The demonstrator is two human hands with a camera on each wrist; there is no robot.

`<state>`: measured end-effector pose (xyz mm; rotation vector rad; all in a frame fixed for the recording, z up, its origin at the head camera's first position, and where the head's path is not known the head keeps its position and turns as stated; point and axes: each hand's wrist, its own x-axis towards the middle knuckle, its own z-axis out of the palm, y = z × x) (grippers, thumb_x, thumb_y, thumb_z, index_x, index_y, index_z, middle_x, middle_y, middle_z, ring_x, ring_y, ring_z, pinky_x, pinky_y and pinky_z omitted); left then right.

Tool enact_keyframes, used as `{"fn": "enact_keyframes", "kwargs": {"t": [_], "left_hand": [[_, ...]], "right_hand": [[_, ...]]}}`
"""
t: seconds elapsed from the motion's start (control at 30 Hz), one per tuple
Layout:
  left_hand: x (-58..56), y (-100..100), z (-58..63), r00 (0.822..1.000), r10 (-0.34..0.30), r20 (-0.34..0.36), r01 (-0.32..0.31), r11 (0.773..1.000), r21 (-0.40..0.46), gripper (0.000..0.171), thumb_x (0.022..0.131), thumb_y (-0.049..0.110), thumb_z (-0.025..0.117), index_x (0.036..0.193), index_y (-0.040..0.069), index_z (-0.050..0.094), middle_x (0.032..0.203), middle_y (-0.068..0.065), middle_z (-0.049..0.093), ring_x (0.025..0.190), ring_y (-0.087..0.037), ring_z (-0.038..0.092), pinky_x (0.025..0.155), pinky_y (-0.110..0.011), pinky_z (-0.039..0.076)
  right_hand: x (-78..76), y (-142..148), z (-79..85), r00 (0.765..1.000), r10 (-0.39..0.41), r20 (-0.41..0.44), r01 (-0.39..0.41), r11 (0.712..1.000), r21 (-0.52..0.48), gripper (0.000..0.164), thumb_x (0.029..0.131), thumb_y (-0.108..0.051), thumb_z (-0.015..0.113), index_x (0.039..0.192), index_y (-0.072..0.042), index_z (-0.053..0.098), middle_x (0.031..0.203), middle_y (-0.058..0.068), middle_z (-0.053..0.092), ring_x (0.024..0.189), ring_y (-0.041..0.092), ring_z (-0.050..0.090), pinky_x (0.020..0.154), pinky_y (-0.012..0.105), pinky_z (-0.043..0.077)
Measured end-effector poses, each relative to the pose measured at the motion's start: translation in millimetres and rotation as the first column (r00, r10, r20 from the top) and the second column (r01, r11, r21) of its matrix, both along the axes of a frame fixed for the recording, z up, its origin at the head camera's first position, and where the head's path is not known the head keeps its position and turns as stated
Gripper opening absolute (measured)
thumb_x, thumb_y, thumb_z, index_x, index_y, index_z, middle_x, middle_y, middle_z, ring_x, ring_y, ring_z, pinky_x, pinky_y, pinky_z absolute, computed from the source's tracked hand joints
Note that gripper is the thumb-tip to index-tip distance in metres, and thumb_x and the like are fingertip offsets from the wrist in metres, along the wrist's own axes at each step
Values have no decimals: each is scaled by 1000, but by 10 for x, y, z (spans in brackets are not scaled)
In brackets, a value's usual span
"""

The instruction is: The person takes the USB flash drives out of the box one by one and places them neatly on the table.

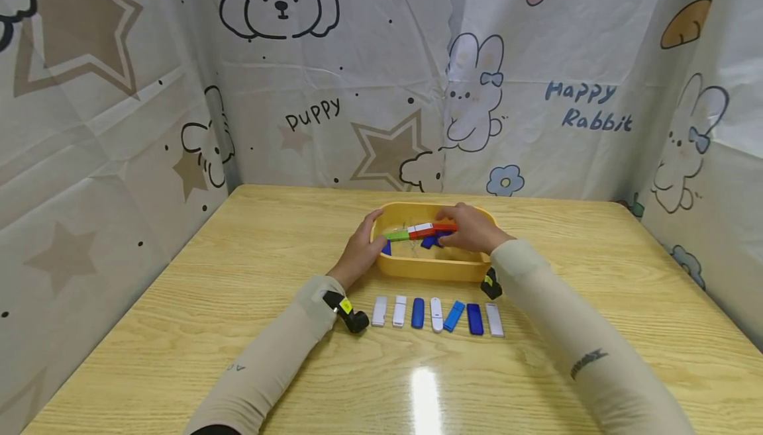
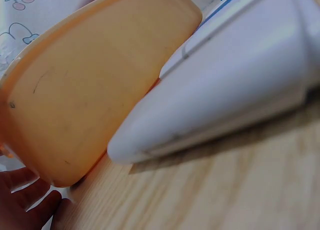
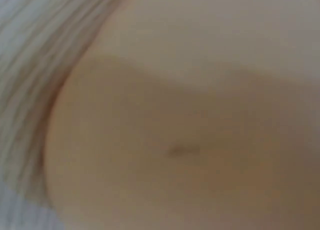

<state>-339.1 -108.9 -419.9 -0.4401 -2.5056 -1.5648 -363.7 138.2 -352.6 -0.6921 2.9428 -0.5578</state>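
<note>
My left hand (image 1: 358, 250) grips the left end of a yellow plastic bin (image 1: 435, 269), thumb at the rim; its fingers (image 2: 30, 195) show against the outer wall in the left wrist view. My right hand (image 1: 471, 228) reaches into the bin's right side, fingers and thumb on either side of a red stick (image 1: 444, 228); I cannot tell whether they pinch it. In line with it lie a red-and-white stick (image 1: 420, 230) and a green stick (image 1: 397, 236). Dark blue sticks (image 1: 428, 241) lie below. The right wrist view shows only a blurred yellowish surface.
Several USB sticks stand in a row before the bin, among them a white one (image 1: 436, 314), a light blue one (image 1: 454, 316) and a dark blue one (image 1: 474, 319). All are on a wooden table (image 1: 238, 256). A printed curtain (image 1: 334, 77) hangs behind and at both sides.
</note>
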Motion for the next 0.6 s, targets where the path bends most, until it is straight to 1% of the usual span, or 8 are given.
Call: {"fn": "enact_keyframes", "kwargs": {"t": [0.13, 0.33, 0.47, 0.6], "left_hand": [[-3, 3, -9, 1000, 0, 2, 0, 1000, -2, 61, 92, 12, 47, 150, 16, 29, 154, -8, 31, 141, -26, 30, 114, -45, 24], [6, 8, 0, 1000, -2, 8, 2, 1000, -4, 61, 92, 12, 46, 150, 16, 29, 154, -8, 31, 140, -26, 30, 113, -45, 25], [3, 7, 10, 1000, -1, 0, 1, 1000, -4, 61, 92, 12, 47, 150, 16, 29, 154, -9, 32, 140, -26, 31, 113, -45, 25], [6, 6, 20, 1000, 0, 0, 0, 1000, -3, 61, 92, 12, 48, 150, 15, 29, 154, -10, 32, 140, -26, 31, 113, -45, 25]], "right_hand": [[-15, 35, -75, 1000, -16, 8, 16, 1000, 5, 52, 83, -23, 75, 129, -8, 57, 131, 16, 54, 113, 32, 51, 102, 49, 40], [-24, 39, -177, 1000, -23, 7, 24, 1000, -10, 51, 80, -22, 78, 126, -7, 60, 126, 15, 55, 103, 30, 51, 99, 45, 43], [-44, 31, -214, 999, -25, -31, 26, 999, 35, 52, 80, -24, 77, 126, -9, 60, 126, 14, 54, 104, 29, 50, 99, 46, 42], [-56, 32, -233, 999, -33, -43, 35, 997, 65, 53, 80, -27, 76, 128, -11, 60, 128, 13, 53, 107, 30, 47, 99, 49, 41]]}}
